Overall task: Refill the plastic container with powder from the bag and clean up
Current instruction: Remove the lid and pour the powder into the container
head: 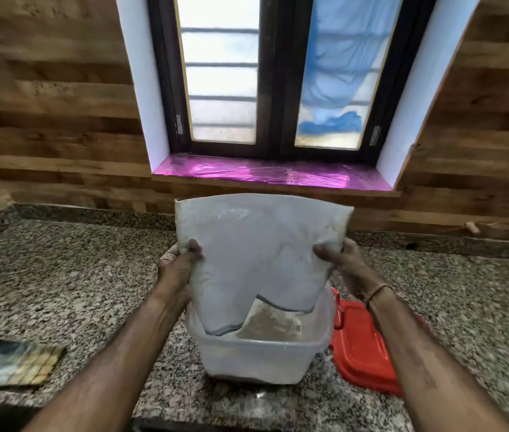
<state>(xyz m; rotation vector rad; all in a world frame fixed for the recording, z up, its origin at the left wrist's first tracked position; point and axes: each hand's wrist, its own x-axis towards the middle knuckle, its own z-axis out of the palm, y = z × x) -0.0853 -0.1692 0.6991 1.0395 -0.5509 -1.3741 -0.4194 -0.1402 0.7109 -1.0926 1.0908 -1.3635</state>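
A large white bag [259, 244] hangs upside down, its open mouth lowered into a translucent plastic container [256, 358] on the granite counter [75, 275]. My left hand [180, 265] grips the bag's left edge and my right hand [342, 260] grips its right edge, both about halfway up. Brownish powder [270, 324] shows inside the container beside the bag's mouth. The red lid [362, 341] lies flat on the counter just right of the container, partly behind my right forearm.
A folded checked cloth [16, 363] lies at the counter's front left. Behind the bag, a window sill covered in pink foil [272, 176] sits in the wood-panelled wall. The counter's front edge runs just below the container.
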